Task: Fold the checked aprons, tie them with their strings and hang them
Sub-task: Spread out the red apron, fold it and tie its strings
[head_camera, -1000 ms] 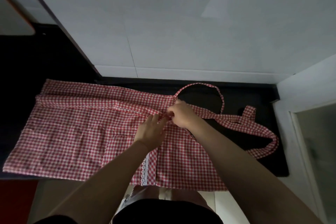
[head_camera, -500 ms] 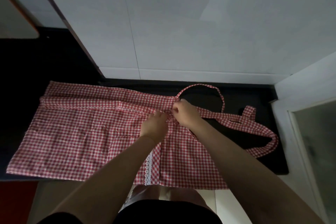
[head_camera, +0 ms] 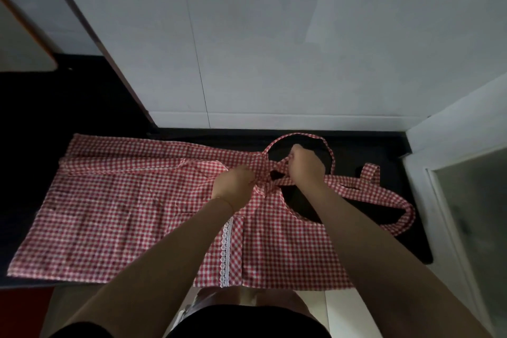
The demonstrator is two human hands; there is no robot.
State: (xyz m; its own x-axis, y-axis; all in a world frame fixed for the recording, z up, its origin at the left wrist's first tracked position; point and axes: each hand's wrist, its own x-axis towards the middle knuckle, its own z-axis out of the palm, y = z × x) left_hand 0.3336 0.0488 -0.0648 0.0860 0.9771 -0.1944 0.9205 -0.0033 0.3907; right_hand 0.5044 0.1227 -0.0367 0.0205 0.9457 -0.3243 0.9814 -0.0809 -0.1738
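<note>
Head view: both hands [head_camera: 270,173] pinch soft gingham apron [head_camera: 123,214] strings [head_camera: 365,186].

Apron [head_camera: 115,217] spread flat on the counter [head_camera: 370,145].
Its body lies left, hanging over the front edge; its strings [head_camera: 384,195] lie right, the neck loop [head_camera: 327,145] near the back wall [head_camera: 274,49].

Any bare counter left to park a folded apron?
Little. Dark counter shows bare along the wall behind the apron, inside the neck loop, and between the strap and right wall. Centre is crowded: left hand and right hand grip fabric.
</note>
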